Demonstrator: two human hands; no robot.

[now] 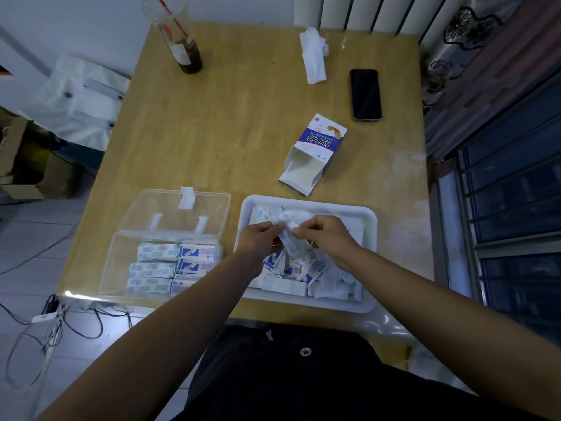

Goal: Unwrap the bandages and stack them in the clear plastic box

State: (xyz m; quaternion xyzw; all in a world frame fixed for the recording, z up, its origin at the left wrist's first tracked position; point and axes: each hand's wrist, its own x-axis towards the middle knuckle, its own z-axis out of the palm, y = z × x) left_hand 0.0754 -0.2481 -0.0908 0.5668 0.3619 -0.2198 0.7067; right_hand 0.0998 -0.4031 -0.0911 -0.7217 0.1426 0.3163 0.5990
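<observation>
Both forearms extended over white tray [308, 199]. Left hand [259, 238] and right hand [326, 235] each pinch 1 bandage wrapper [287, 238] between curled fingertips, knuckles up.

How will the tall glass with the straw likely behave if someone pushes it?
The tall glass is narrow, so a push near its rim could probably tip it. The dark drink fills only its bottom, which likely steadies it against a low push.
</observation>
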